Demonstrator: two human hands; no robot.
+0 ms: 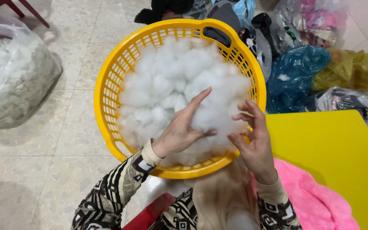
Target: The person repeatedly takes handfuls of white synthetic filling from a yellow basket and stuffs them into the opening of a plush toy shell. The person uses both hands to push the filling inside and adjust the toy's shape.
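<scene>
A round yellow plastic basket (107, 81) sits on the tiled floor, heaped with white fluffy stuffing (171, 81). My left hand (179, 130) reaches into the near side of the pile, thumb and fingers spread around a clump of the stuffing. My right hand (252, 140) is on the other side of the same clump, fingers curled against it by the basket's near right rim. Both hands grip that one tuft between them. A beige fabric piece (222, 196) hangs below the hands over my lap, partly hidden by my patterned sleeves.
A clear bag of white stuffing (13, 72) lies at the left on the floor. Blue (294, 76), yellow (350, 70) and clear plastic bags crowd the upper right. A yellow tabletop (337, 157) and pink fluffy fabric (316, 204) are at the right. Red chair legs (30, 10) show top left.
</scene>
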